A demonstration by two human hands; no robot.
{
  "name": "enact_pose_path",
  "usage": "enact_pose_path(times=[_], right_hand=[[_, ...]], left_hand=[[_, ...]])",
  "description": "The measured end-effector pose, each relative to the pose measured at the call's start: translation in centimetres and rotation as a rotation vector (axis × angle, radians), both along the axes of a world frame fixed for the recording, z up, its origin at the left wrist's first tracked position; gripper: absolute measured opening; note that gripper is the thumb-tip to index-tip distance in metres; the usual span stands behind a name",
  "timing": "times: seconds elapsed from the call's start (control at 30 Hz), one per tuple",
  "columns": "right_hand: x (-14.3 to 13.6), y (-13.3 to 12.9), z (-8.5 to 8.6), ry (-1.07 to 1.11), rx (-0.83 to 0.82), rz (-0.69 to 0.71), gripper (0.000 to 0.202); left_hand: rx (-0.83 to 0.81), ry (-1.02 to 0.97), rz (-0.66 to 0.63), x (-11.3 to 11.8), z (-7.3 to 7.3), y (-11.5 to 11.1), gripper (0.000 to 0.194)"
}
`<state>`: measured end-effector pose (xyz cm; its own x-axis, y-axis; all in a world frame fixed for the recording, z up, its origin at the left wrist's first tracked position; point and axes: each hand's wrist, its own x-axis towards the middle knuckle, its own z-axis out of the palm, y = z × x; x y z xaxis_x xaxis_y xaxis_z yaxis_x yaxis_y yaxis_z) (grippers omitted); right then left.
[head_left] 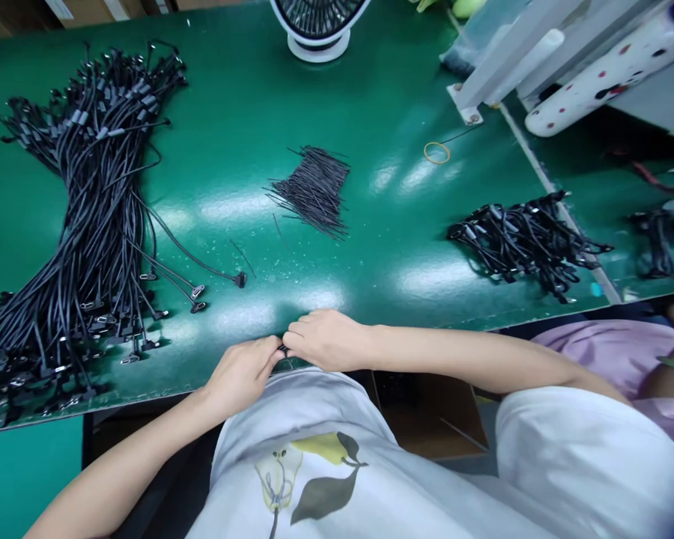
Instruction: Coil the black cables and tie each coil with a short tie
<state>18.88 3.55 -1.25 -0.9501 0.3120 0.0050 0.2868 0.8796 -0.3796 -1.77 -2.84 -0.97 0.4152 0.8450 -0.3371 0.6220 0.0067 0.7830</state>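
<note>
My left hand (246, 376) and my right hand (326, 340) meet at the table's near edge, close to my body. Both have their fingers closed, pinching a small black cable (282, 347) that is almost wholly hidden between them. To the left lies a large bundle of black cables (98, 180) with plugs at both ends, a few strands straying toward my hands. Beyond my hands sits a pile of short black twist ties (314, 189). Over on the right is a heap of coiled, tied black cables (522, 239).
A small white fan (318, 49) stands at the far edge of the green table (382, 247). A yellow ring (436, 153), a metal bracket (472, 101) and a spotted white cylinder (606, 75) are at the right. Another person's pink sleeve (600, 348) shows at far right.
</note>
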Motion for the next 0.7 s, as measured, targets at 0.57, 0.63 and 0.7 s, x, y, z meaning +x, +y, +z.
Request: enact_pose_path(times=[0.57, 0.63, 0.7], right_hand=[[2.5, 16.8, -4.5, 0.061, 0.131, -1.122, 0.012], [2.4, 16.8, -4.4, 0.049, 0.127, -1.101, 0.012], [2.4, 17.0, -4.2, 0.056, 0.151, -1.083, 0.013]], left_hand=[[-0.378, -0.870, 0.681, -0.2, -2.0, 1.1, 0.039], [-0.384, -0.880, 0.677, 0.1, -1.9, 1.2, 0.039], [-0.382, -0.883, 0.671, 0.2, -1.7, 1.1, 0.039]])
